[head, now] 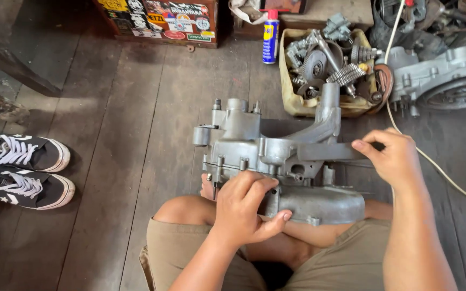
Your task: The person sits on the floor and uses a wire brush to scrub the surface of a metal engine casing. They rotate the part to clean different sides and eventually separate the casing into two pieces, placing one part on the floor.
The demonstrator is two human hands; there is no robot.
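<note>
Head view, looking down past my knees at the wooden floor point(136, 134). Far out at nine o'clock a pair of black-and-white sneakers point(25, 170) sits side by side, toes toward three o'clock. At about eleven o'clock stands a wooden box covered in stickers point(160, 19), and just past twelve a blue-and-yellow spray can point(270, 36) is upright on the boards.

At the middle, resting across my crossed legs and tan shorts point(190, 253), is the grey cast-metal engine casing point(276, 156). Its long axis runs from nine to three o'clock: the blocky end with the studs lies toward nine, the rounded lower housing toward four, and one arm of the casting rises toward one o'clock.

My left hand point(244, 207) is at six o'clock of the casing, fingers point(254, 186) curled together and clamped on its near lower edge, thumb pressed against the housing. My right hand point(392, 159) is at three o'clock, fingers pinched shut on a flat dark strip point(333, 152) that lies along the casing's upper right face, parallel to the long axis.

Beyond the casing, at one o'clock, a cloth-lined tray of gears and shafts point(330, 67) lies on the floor. At two o'clock another casing with a wheel point(449, 81) lies well apart, and a pale cable point(443, 172) runs past my right wrist toward four o'clock.
</note>
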